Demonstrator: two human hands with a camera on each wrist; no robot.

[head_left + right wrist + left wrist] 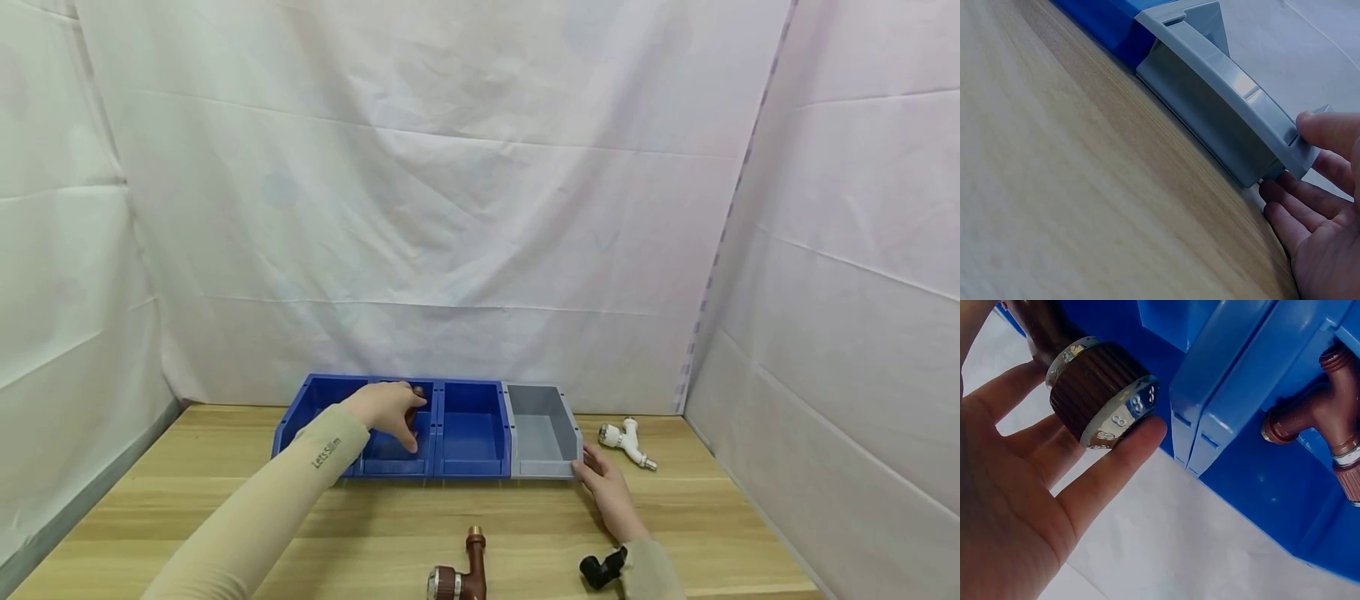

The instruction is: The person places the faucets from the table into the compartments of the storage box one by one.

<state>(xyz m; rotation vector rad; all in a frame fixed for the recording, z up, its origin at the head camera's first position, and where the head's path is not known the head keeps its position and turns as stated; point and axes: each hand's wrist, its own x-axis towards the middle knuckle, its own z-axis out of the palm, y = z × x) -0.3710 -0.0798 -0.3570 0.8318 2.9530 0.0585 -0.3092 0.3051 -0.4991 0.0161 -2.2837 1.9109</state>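
My left hand (390, 410) reaches into a blue bin (395, 467), second from the left in the row. It holds a brown tap (1094, 387) with a ribbed knob and a silver, embossed rim, one fingertip against that rim. Another brown tap (1316, 412) lies in the neighbouring blue bin, which my forearm partly covers in the head view. At the row's right end, my right hand (606, 492) grips the front corner of the grey bin (546, 469). Its thumb (1325, 129) lies on the outer lip while other fingers reach beneath.
A third blue bin (471, 467) stands beside the grey one. On the wooden table (390, 533), a brown tap (474, 567) and a black elbow-shaped fitting (600, 572) lie in front, and a white tap (630, 442) lies to the right. White cloth (450, 208) hangs behind.
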